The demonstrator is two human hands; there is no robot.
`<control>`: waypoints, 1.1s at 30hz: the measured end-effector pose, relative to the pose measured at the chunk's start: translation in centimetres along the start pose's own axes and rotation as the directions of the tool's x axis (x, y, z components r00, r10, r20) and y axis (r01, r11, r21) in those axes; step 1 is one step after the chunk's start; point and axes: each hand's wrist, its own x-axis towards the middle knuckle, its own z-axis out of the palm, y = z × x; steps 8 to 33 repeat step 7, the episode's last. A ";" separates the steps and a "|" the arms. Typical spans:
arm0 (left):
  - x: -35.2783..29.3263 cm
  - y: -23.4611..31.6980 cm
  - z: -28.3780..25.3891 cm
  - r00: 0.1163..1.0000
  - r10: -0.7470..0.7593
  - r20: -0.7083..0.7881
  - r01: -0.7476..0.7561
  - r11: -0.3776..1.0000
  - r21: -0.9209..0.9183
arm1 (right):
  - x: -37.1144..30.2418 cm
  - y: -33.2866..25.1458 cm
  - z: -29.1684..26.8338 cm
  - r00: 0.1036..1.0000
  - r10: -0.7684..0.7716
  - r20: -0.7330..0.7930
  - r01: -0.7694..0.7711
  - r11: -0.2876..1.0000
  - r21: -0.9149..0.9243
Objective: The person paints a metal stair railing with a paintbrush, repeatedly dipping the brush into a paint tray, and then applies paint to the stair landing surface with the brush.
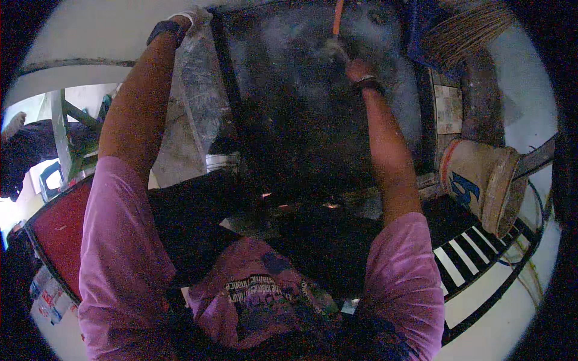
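Note:
My right hand [360, 71], with a dark band at the wrist, is closed over a large dark panel with greyish smears [313, 102]. From its fingers a thin, pale-tipped tool [343, 53] points up and left; its kind is too blurred to make out. An orange stick [338, 18] meets or lies just beyond that tip. Stretched to the far left, my left hand [182, 23] rests near the top of a cloudy, clear plastic sheet [201, 78] beside the panel's left edge. White material shows around that hand, and its fingers are not clear.
A stick broom [472, 33] stands at the far right beside a blue object [421, 30]. On the right is a dirty, pale bucket-like container [478, 180], near a black-and-white striped surface [463, 259]. A red panel [60, 222] and a greenish frame [63, 132] are at left.

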 end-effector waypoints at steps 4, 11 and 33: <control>1.5 -1.2 0.0 0.995 0.039 0.096 -0.059 0.976 0.210 | -0.9 -0.9 -0.8 0.997 0.039 -0.073 -0.044 0.997 -0.059; 2.7 -2.5 0.2 0.990 -0.020 0.137 0.003 0.992 0.123 | -1.4 -1.5 -2.0 1.000 -0.016 -0.025 0.013 0.995 -0.099; 2.7 -2.5 0.2 0.990 -0.020 0.137 0.003 0.992 0.123 | -1.4 -1.5 -2.0 1.000 -0.016 -0.025 0.013 0.995 -0.099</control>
